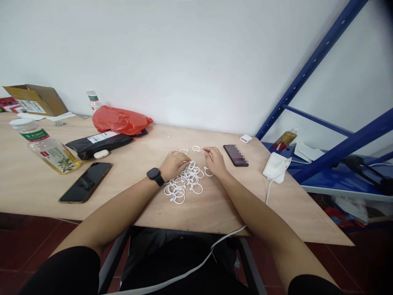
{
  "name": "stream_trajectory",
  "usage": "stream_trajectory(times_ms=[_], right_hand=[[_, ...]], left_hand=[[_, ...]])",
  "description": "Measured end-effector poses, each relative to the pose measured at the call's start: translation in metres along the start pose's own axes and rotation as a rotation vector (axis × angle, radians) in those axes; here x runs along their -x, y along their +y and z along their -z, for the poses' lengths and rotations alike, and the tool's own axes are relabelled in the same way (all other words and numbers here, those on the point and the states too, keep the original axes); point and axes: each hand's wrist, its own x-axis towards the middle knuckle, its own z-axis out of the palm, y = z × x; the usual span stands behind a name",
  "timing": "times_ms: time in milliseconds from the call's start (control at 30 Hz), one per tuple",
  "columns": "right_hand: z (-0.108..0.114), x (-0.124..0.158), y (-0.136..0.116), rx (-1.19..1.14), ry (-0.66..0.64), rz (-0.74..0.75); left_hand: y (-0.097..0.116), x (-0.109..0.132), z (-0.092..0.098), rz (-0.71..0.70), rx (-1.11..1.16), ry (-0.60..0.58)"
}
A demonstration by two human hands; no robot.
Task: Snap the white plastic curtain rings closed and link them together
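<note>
White plastic rings [184, 182], heaped, interlinked, on table

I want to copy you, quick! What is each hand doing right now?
Left hand: curled on the pile of white rings; a grip cannot be told.
Right hand: fingers bent beside the pile; holding cannot be told.

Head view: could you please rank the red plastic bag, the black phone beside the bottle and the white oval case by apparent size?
1. red plastic bag
2. black phone, smaller though nearer the camera
3. white oval case, clearly smallest
</note>
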Motion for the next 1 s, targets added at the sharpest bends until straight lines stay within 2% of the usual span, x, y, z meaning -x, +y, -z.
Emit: stream_trajectory(times_ms=[167, 267, 467, 567, 667, 800, 900, 1000], right_hand=[[-0.001, -0.016, 0.025, 0.155, -0.277, -0.163], [-0.007, -0.030, 0.028, 0.303, -0.427, -0.177], [-0.019, -0.049, 0.029, 0.506, -0.624, -0.170], [-0.016, -0.046, 0.029, 0.493, -0.589, -0.156], [-0.008, -0.036, 0.022, 0.389, -0.487, -0.126], [0.004, -0.019, 0.000, 0.202, -0.335, -0.043], [0.008, -0.008, -0.022, 0.123, -0.331, -0.002], [0.007, 0.000, -0.038, 0.076, -0.298, 0.045]], left_hand=[[0.000, -0.001, 0.000, -0.075, 0.061, -0.068], [0.004, -0.001, -0.001, -0.077, 0.049, -0.087], [0.005, 0.001, 0.002, -0.043, 0.025, -0.091], [0.001, 0.002, 0.003, -0.014, 0.015, -0.082], [-0.001, 0.001, 0.000, 0.012, 0.013, -0.053], [-0.001, 0.000, -0.004, 0.023, 0.010, 0.085], [0.001, 0.001, -0.005, 0.025, -0.009, 0.159], [0.003, 0.002, -0.004, 0.031, -0.028, 0.161]])
